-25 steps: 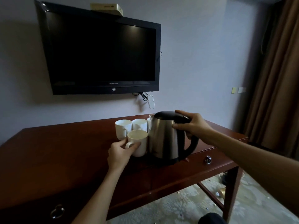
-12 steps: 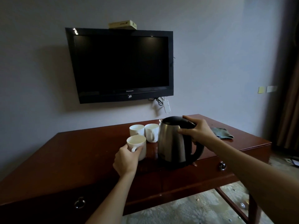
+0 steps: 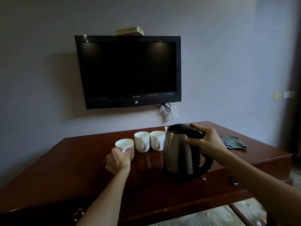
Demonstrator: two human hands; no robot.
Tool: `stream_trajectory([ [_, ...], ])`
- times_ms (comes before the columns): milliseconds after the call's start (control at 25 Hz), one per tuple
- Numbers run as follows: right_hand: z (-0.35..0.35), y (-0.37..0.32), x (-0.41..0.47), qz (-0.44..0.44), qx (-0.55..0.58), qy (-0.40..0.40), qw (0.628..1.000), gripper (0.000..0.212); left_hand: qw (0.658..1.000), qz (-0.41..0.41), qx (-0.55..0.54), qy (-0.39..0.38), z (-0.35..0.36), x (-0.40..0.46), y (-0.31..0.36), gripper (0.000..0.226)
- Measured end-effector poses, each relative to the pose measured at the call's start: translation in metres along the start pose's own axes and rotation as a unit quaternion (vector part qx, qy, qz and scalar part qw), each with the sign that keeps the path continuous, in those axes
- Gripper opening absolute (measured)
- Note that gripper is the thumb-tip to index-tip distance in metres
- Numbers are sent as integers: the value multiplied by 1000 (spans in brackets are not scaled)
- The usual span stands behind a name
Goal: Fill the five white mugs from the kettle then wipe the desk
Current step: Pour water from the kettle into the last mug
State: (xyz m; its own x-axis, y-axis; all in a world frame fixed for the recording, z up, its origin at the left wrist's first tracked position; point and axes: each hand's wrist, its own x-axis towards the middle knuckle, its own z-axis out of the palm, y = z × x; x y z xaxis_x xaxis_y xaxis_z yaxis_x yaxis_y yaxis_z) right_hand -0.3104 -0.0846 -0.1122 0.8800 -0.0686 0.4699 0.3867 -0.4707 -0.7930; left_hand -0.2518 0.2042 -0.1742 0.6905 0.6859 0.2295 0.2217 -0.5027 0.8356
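A steel kettle (image 3: pixel 180 154) with a black lid and handle stands on the dark wooden desk (image 3: pixel 57 173). My right hand (image 3: pixel 206 142) grips the top of its handle. Left of it, my left hand (image 3: pixel 118 160) holds the handle of a white mug (image 3: pixel 124 145) that sits on the desk. Two more white mugs (image 3: pixel 142 141) (image 3: pixel 157 140) stand side by side behind, close to the kettle. A further mug's rim seems to peek out behind the kettle; the rest is hidden. A grey-green cloth (image 3: pixel 232 141) lies on the desk to the right.
A black television (image 3: pixel 128 70) hangs on the wall above the desk, with a small box (image 3: pixel 130 31) on top and cables with a white power strip (image 3: pixel 174 113) below. Drawer pulls (image 3: pixel 78 214) (image 3: pixel 234 181) face me. A dark curtain fills the right edge.
The view has pulled back and shifted, showing more of the desk and the cloth. My left hand has slid its mug to the left, away from the kettle. My right hand stays on the kettle handle.
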Motion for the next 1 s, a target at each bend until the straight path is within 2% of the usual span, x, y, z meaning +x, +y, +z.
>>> stream_trajectory([
  [80, 0, -1, -1, -11, -2, -2, 1000, 51, 1000, -13, -1, 0, 6, 13, 3, 51],
  [240, 2, 4, 4, -12, 29, 1, 1000, 54, 1000, -23, -4, 4, 19, 31, 10, 52],
  [680, 4, 23, 22, 9, 36, -18, 999, 73, 1000, -19, -16, 2, 50, 46, 18, 54],
  [760, 3, 27, 25, 5, 30, -17, 999, 73, 1000, -17, -6, -12, 48, 48, 17, 54],
  [880, 5, 29, 27, 8, 36, -20, 999, 75, 999, -22, 13, -22, 30, 47, 22, 65],
  [1000, 1, 23, 23, 17, 32, -26, 999, 79, 999, 16, 23, -40, 5, 34, 40, 70],
])
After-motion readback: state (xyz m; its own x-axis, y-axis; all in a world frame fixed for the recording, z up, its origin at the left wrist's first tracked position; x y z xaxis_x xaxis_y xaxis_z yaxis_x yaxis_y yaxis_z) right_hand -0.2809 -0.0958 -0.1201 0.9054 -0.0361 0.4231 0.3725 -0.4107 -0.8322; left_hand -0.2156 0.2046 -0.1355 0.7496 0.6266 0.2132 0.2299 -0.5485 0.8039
